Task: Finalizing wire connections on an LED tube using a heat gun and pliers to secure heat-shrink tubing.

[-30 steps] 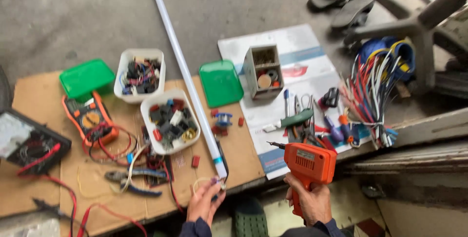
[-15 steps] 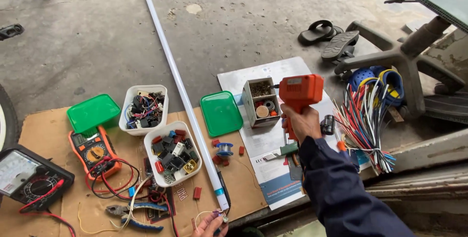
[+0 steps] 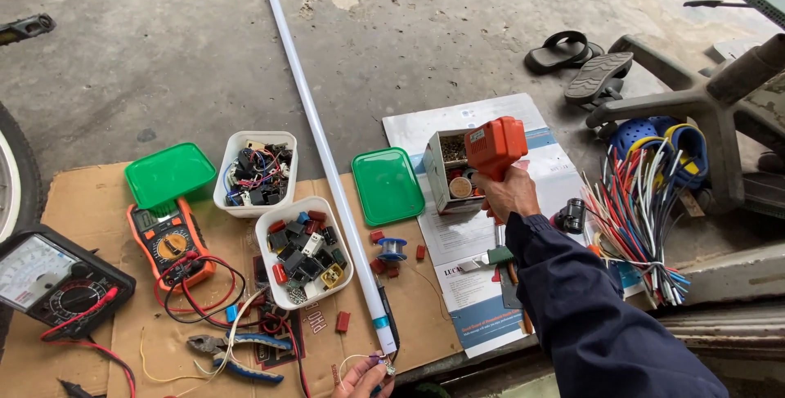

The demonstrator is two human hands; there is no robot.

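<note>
Head view: right hand (image 3: 509, 193) fist-closed around orange soldering gun (image 3: 494, 146), beside small open cardboard box (image 3: 447, 170). Left hand (image 3: 361, 378), near edge, fingertips pinching thin wires (image 3: 378, 359) by white tube's (image 3: 327, 161) end.

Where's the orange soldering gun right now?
In the head view, right of centre: the orange soldering gun is held up in the right hand, just over the small open box beside the green lid.
</note>
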